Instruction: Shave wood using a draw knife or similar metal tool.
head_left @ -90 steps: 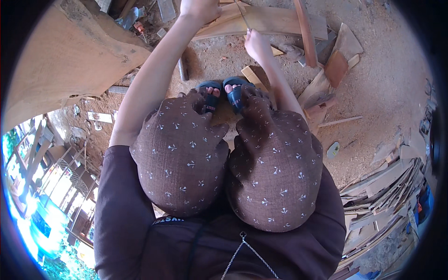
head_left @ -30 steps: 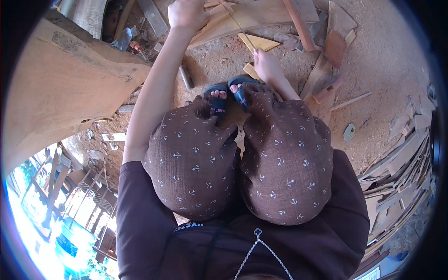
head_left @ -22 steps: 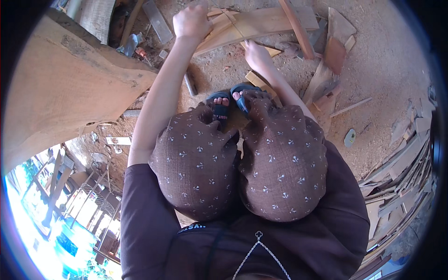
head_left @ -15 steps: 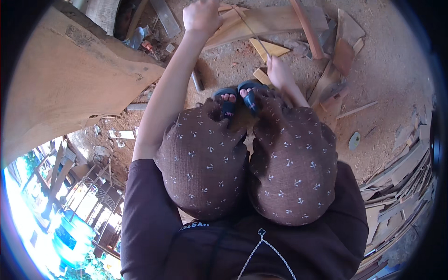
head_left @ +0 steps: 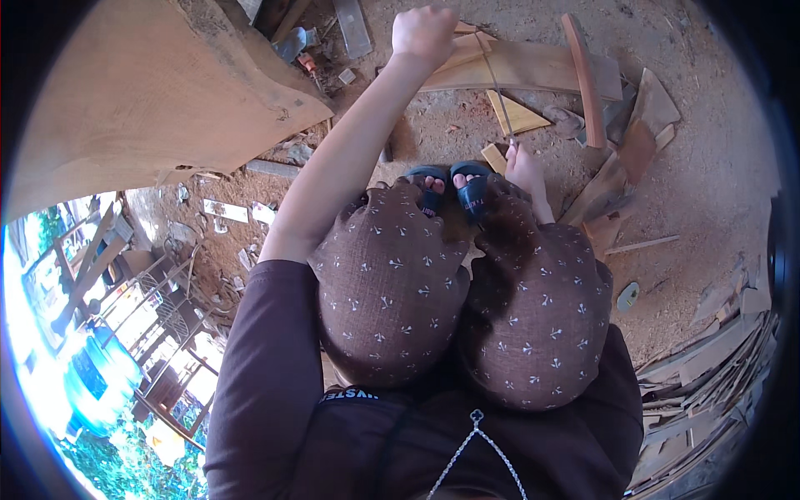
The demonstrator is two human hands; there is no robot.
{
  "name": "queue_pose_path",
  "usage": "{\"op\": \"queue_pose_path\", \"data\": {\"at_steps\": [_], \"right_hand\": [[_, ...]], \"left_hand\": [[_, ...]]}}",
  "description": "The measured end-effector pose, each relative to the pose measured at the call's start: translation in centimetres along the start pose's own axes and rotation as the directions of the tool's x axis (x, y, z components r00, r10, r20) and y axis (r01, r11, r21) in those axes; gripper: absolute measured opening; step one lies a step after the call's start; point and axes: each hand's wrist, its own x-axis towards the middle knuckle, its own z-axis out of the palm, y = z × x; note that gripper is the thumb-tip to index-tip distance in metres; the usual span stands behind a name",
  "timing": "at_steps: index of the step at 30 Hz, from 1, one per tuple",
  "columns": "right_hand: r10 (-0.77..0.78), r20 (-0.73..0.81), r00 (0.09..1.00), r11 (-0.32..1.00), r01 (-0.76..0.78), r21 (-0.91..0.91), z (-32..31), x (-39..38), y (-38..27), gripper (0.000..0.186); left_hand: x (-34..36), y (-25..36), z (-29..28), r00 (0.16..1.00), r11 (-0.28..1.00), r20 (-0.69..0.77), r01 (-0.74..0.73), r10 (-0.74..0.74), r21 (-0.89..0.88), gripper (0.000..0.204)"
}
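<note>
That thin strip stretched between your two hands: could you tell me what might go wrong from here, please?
The thin strip runs from the left hand to the right hand, so it may snap or slip and cut a finger. The right hand works close to the sandalled toes. Loose wood offcuts nearby could trip a foot.

two hands (head_left: pixel 423 33), two sandals (head_left: pixel 471 187)

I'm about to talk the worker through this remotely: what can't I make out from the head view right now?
- Left hand: closed fist seen from the back; what it grips is hidden.
- Right hand: fingertips on a thin strip, too thin to identify.
- Ground beneath the knees: covered.
- Stacked boards: bent at the rim.
</note>
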Motion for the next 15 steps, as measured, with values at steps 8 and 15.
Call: {"op": "queue_pose_path", "data": {"at_steps": [8, 15], "right_hand": [[-0.091, -0.081, 0.992, 0.992, 0.084, -0.091, -0.1, 10.6, -3.0, 0.031], [-0.005, 0.013, 1.000, 1.000, 0.005, -0.008, 0.2, 1.9, -0.6, 0.027]], "left_hand": [[0.2, 0.7, 0.4, 0.998, 0.999, 0.045, -0.035, 0.034, 0.033, 0.022], [-0.8, 0.2, -0.5, 0.998, 1.000, 0.060, 0.007, -0.007, -0.008, 0.011]]}}
